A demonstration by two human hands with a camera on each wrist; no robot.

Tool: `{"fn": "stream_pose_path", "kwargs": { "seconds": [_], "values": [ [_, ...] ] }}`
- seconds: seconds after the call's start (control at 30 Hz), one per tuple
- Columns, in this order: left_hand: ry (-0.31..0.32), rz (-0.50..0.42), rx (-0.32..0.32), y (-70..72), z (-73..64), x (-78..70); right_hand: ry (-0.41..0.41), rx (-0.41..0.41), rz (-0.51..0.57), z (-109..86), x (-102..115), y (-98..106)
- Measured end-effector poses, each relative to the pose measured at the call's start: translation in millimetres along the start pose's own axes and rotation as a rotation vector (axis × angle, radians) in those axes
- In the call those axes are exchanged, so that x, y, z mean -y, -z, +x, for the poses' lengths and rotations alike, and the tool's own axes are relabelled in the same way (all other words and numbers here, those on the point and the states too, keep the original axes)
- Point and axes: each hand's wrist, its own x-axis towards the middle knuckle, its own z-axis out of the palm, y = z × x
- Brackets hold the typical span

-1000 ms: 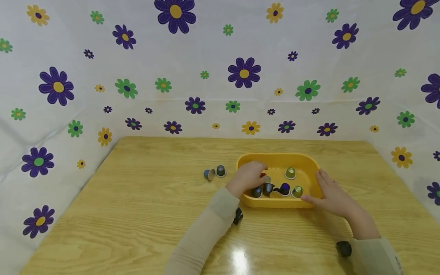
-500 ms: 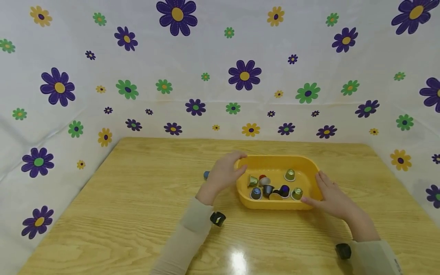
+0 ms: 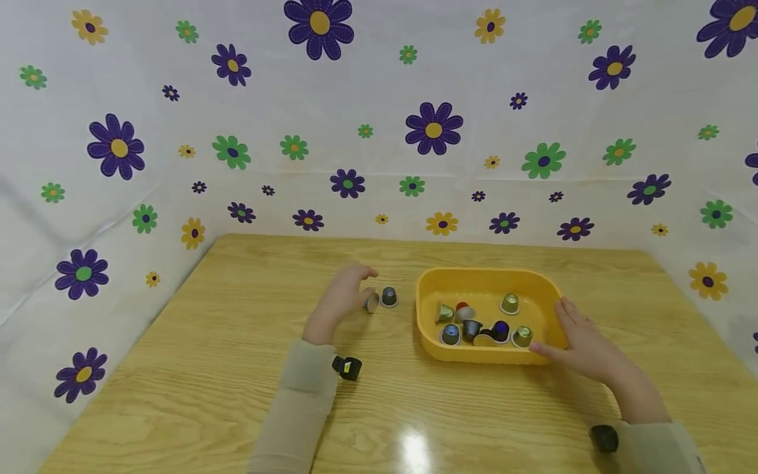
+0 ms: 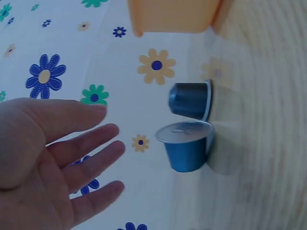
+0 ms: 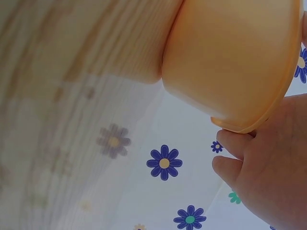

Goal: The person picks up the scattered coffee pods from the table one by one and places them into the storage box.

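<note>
My left hand [image 3: 342, 299] is over the table beside two coffee capsules, its fingers spread and holding nothing. In the left wrist view a blue capsule [image 4: 186, 151] lies on its side, its pale lid facing the hand, close against a dark grey capsule [image 4: 189, 100]. That dark capsule stands upright on its lid in the head view. My right hand [image 3: 592, 349] rests at the right near corner of a yellow tray [image 3: 485, 354], thumb across the front rim and extended fingers along the right side. Inside the tray sit several capsules, green, blue, dark and purple, some upright and some tipped.
The wood-grain table [image 3: 237, 395] runs back to a white cloth [image 3: 379, 85] printed with flowers, which also hangs at both sides. Small black devices are worn at the wrists, such as the left device [image 3: 349, 368].
My left hand has come out of the tray and moved left to the two loose capsules. A green capsule now shows at the tray's left. The right hand stays at the tray's corner.
</note>
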Motion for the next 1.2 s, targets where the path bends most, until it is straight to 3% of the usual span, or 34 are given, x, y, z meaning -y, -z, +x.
{"fn": "stream_pose_path", "kwargs": {
  "seconds": [0.2, 0.43, 0.87, 1.2],
  "values": [
    [0.033, 0.054, 0.134, -5.6, 1.8, 2.7, 0.008, -0.007, -0.005, 0.4, 1.7, 3.3],
    [-0.01, 0.075, 0.233, -8.0, 0.9, 7.3, -0.009, 0.0, 0.006, -0.1, -0.3, 0.4],
    [0.048, 0.049, 0.295, -8.7, -0.3, 7.9, 0.007, -0.004, 0.018, -2.4, 0.9, 1.4],
    [0.083, 0.095, 0.269, -7.9, -1.6, 8.2, 0.01, -0.008, 0.0, -1.0, 1.1, 0.6]
  ]
}}
